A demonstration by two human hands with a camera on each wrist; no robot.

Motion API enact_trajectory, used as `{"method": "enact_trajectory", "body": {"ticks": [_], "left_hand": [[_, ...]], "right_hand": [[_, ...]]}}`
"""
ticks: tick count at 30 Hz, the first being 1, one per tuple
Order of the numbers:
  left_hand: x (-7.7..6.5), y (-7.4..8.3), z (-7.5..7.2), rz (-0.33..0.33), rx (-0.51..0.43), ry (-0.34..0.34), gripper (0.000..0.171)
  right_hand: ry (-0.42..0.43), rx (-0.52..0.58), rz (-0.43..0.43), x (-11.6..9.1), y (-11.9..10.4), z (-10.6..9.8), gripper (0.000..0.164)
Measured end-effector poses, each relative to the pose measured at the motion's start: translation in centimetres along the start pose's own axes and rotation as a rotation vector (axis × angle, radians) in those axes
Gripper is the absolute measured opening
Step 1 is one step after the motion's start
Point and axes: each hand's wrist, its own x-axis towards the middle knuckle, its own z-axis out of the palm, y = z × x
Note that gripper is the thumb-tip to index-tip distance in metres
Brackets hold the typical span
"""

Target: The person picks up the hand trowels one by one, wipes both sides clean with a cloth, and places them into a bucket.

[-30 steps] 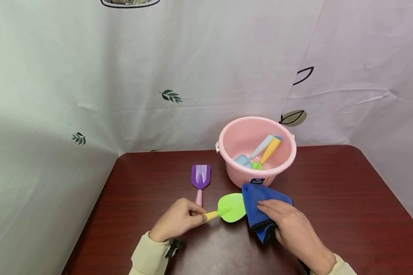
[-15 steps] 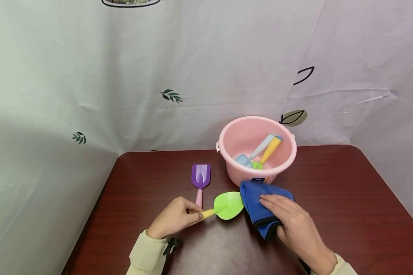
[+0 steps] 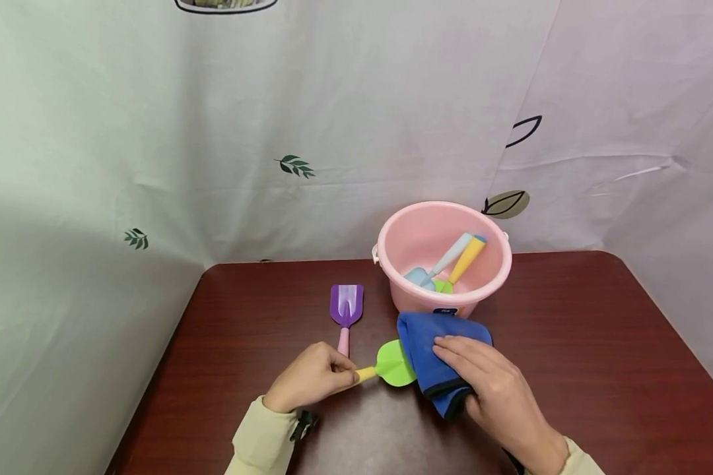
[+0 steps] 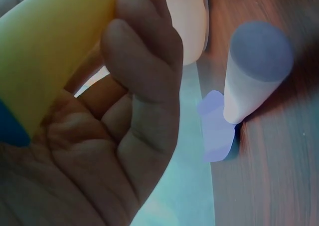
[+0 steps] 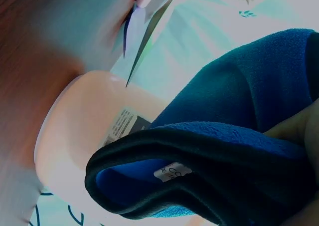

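My left hand (image 3: 310,378) grips the yellow handle (image 4: 55,41) of a toy shovel with a lime-green blade (image 3: 394,364). The shovel is raised above the table, its blade pointing right. My right hand (image 3: 499,389) holds a folded blue cloth (image 3: 430,353) with black edging, its fingers lying over the top. The cloth covers the right end of the green blade. From the right wrist, the cloth (image 5: 214,96) shows a small white tag, and part of that hand is cut off by the frame.
Behind the cloth stands a pink bucket (image 3: 412,303) with a light-blue shovel (image 3: 451,254) and another yellow-handled green shovel (image 3: 468,260) inside. A purple shovel (image 3: 346,307) with a pink handle lies on the dark red table (image 3: 243,316), close behind my left hand. A pale curtain (image 3: 333,119) hangs at the back.
My right hand and the cloth have shifted left over the green blade, hiding more of it. The left hand with the shovel moved slightly left, then back right.
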Motion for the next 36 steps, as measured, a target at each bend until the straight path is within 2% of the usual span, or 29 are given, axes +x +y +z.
{"method": "enact_trajectory", "body": {"ticks": [5,11,15,27,30,32,36], "left_hand": [[0.2,0.3,0.3,0.012,0.002,-0.003,0.013],[0.5,0.5,0.7,0.023,-0.009,-0.011,0.01],[0.6,0.6,0.9,0.033,-0.015,-0.003,0.008],[0.9,1.1,0.9,0.005,-0.05,-0.018,0.005],[0.9,1.2,1.0,-0.005,-0.047,-0.023,0.006],[0.9,1.2,1.0,-0.011,-0.05,-0.027,0.006],[0.9,1.2,0.9,-0.002,-0.056,-0.026,0.008]], "right_hand": [[-0.017,0.008,-0.015,0.1,-0.4,0.4,0.073],[-0.08,0.012,0.009,0.0,-0.8,0.9,0.074],[-0.092,0.012,-0.013,-0.1,-1.0,1.2,0.07],[-0.14,-0.027,-0.075,-0.3,-1.0,2.3,0.055],[-0.147,-0.053,-0.092,-0.3,-1.1,2.6,0.056],[-0.171,-0.072,-0.09,-0.3,-1.1,2.7,0.059],[-0.244,-0.081,-0.081,-0.5,-1.3,2.8,0.048]]}}
